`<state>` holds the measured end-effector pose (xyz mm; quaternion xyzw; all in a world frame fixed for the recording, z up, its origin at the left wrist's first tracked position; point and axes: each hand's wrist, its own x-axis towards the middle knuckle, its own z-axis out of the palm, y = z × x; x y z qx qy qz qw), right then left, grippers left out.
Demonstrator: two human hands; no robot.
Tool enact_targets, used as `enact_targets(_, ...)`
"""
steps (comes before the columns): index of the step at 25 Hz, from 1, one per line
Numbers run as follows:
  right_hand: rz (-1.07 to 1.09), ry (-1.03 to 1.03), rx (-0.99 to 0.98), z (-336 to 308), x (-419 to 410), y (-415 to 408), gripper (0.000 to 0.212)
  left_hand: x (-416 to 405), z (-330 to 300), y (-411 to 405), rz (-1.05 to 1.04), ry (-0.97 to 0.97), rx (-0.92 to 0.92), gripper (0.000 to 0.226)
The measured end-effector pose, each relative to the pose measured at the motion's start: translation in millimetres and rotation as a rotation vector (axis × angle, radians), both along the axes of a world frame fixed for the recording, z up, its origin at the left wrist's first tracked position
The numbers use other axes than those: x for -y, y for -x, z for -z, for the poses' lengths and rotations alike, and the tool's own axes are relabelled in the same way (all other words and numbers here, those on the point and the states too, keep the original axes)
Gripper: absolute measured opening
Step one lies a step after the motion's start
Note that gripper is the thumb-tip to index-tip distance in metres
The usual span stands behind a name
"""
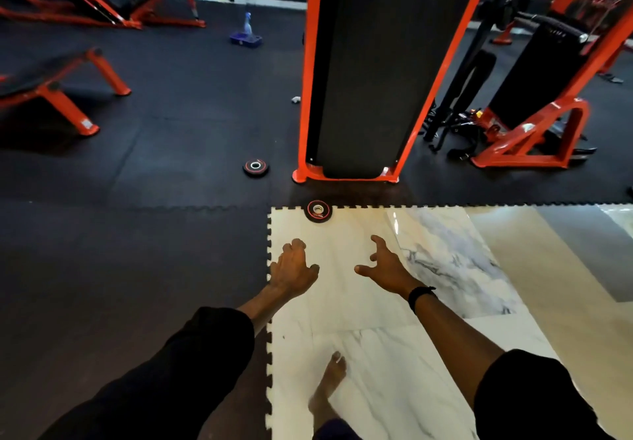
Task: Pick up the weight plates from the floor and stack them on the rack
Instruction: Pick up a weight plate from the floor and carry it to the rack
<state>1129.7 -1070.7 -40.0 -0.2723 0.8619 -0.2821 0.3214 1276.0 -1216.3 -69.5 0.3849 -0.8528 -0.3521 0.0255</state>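
Weight plates are lying flat on the floor ahead of me, two of them, both small, black and red-ringed with a pale hub. The nearer plate (318, 211) is sitting across the toothed seam where the black rubber matting (137, 234) is meeting the white marble-look tile (342, 302), half on each. The farther plate (256, 167) is resting wholly on the black matting, up and to the left, just beside the orange foot of a tall black-and-orange machine (363, 73).

I am reaching both arms forward and down toward the nearer plate, and neither hand is touching anything. My left hand (294, 268) is hovering over the edge of the white tile, back of the hand up, fingers loosely curled downward and holding nothing. My right hand (383, 265) is hanging over the tile to the right of it, thumb spread wide toward the left hand and fingers bent like a claw, likewise holding nothing. A dark band (421, 295) is circling my right wrist. The nearer plate is lying beyond both hands, roughly in line with the gap between them and well apart from my fingertips.

My bare foot (330, 381) is standing on the white tile below the hands. Orange-framed benches (61, 97) are standing on the matting to the far left, and a small blue tray (246, 39) with a bottle in it is sitting farther back.
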Motion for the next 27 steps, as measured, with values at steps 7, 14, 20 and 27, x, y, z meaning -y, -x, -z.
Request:
enact_targets(7, -0.014, 0.04, -0.053, -20.6, 76.7, 167.7, 0.09, 100.5, -10.6, 143.3, -0.041, 0.075, -0.005, 0.055)
enact_targets(14, -0.042, 0.011, -0.019, -6.9, 141.1, 266.5, 0.089, 166.0, -5.3, 232.0, -0.143, -0.051, -0.127, 0.05)
enact_targets(20, -0.077, -0.041, -0.024, 26.6, 206.2, 323.4, 0.078, 227.7, 24.5, 291.9, -0.21, -0.167, -0.144, 0.055)
enact_targets(27, -0.168, -0.172, -0.043, 36.0, 322.1, 447.4, 0.065, 328.4, 64.9, 395.8, -0.365, -0.34, -0.151, 0.058)
